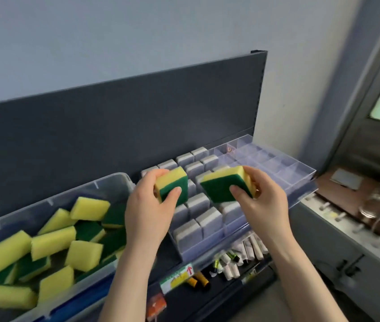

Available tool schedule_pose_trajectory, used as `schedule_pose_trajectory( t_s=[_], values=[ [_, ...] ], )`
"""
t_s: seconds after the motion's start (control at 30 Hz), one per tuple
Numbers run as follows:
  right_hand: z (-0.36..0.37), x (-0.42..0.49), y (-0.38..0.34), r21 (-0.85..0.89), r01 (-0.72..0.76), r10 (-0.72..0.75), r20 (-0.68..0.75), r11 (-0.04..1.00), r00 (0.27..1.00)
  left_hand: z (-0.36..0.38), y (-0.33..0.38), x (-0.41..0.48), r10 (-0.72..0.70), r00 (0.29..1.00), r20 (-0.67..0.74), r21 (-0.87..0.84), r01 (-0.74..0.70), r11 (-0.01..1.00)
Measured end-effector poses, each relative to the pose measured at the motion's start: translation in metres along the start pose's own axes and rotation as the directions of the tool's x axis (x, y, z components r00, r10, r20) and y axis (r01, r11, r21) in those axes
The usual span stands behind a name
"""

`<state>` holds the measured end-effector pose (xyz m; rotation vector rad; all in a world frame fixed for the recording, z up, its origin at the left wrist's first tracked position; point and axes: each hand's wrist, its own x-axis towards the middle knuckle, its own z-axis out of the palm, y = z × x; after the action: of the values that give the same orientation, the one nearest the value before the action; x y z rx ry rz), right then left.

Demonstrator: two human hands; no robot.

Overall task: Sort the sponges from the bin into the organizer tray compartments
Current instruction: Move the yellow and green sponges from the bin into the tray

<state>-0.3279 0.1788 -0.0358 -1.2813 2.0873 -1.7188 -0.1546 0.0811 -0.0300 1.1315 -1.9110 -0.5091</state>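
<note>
My left hand [148, 205] grips a yellow-and-green sponge [172, 185] above the near left part of the clear organizer tray [298, 168]. My right hand [262, 201] grips a second yellow-and-green sponge [223, 185], green face toward me, over the tray's middle. Several tray compartments hold grey-and-white sponges [208, 219]; the far right compartments hold none. The clear bin [114, 182] at the left holds several more yellow-and-green sponges [84, 254].
A dark grey back panel [126, 122] rises behind bin and tray. Below the tray, a lower shelf [230, 263] holds small tubes and a price label. At the right stand a cabinet counter with glass jars [379, 201] and a door.
</note>
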Motion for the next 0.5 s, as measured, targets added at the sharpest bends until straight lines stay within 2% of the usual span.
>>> schedule_pose_trajectory(
  t_s=[0.23, 0.5],
  values=[
    [-0.08, 0.017, 0.045, -0.029, -0.005, 0.004, -0.029, 1.0, 1.0, 0.071, 0.058, -0.018, -0.002, 0.999, 0.042, -0.046, 0.004, 0.999],
    [-0.103, 0.056, 0.081, 0.014, -0.033, 0.033, -0.022, 0.999, 0.999, 0.109, 0.077, 0.003, -0.037, 0.998, 0.059, 0.016, 0.036, 0.999]
  ],
)
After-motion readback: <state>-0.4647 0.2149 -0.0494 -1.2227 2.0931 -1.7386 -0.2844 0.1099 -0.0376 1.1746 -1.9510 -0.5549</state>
